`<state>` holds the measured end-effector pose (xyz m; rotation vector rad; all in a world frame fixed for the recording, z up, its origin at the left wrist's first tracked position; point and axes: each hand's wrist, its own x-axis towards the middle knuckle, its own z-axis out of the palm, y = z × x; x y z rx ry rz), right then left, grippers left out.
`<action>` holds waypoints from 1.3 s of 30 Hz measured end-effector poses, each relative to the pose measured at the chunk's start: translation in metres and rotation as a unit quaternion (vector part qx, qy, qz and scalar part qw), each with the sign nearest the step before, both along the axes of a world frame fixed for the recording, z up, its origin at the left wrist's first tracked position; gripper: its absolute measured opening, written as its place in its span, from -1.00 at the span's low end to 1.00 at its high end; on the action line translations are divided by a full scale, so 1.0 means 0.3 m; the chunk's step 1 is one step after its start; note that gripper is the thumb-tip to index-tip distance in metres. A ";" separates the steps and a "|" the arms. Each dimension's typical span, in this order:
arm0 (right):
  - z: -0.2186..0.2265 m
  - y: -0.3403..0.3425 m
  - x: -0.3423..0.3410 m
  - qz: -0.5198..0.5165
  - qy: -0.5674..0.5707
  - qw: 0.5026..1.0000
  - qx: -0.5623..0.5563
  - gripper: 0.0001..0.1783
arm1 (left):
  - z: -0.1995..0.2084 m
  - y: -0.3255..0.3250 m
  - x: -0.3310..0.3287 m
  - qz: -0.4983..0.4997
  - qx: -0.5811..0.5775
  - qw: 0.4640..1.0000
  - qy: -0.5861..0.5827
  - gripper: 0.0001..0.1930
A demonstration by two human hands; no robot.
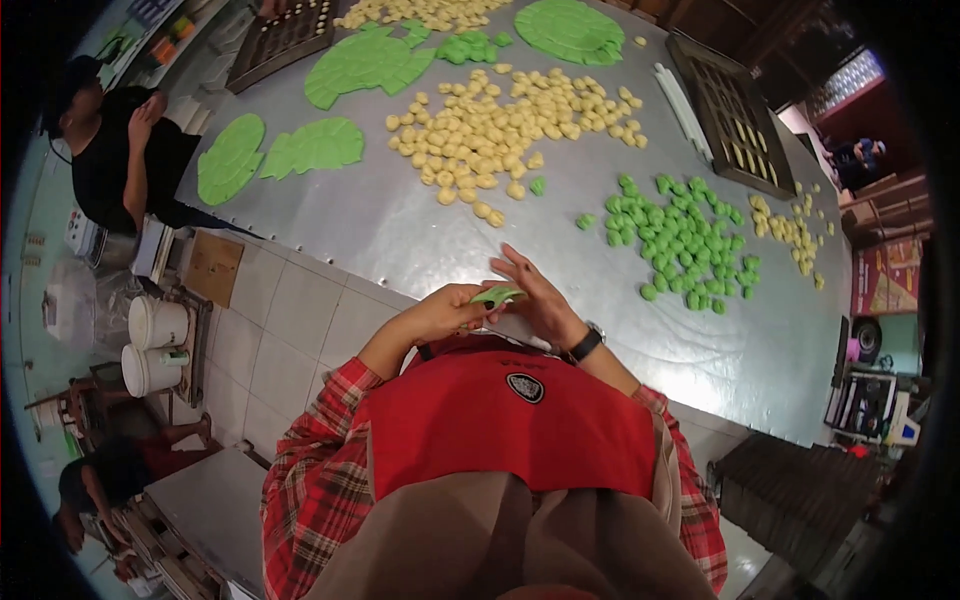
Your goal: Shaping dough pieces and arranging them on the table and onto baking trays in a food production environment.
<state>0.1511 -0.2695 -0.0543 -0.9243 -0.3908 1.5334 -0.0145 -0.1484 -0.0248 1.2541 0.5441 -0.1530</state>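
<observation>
In front of my red apron, my left hand is closed on a flat piece of green dough. A small dark spot of what looks like filling shows on that piece. My right hand is right beside it with its fingers stretched out and apart; whether its palm touches the dough I cannot tell. Beyond my hands, many small yellow dough balls lie heaped on the metal table. To the right is a cluster of green dough balls.
Flattened green dough sheets lie at the table's left and far side. At the far right stands a dark tray with yellow pieces, beside white rods. A person in black is at the left, near white buckets.
</observation>
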 end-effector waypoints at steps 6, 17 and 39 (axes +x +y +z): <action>0.120 -0.117 0.048 0.119 -0.564 0.797 0.180 -0.56 | -0.025 -0.099 0.075 -0.047 0.002 0.998 0.028 -0.72; 0.013 -0.533 0.216 0.077 -0.457 0.886 0.025 -0.84 | -0.200 -0.217 0.205 0.128 0.160 0.976 -0.076 -0.74; -0.242 -0.334 0.256 0.025 -0.818 0.574 0.011 -0.43 | -0.378 -0.228 0.513 -0.038 0.669 0.722 -0.172 -0.58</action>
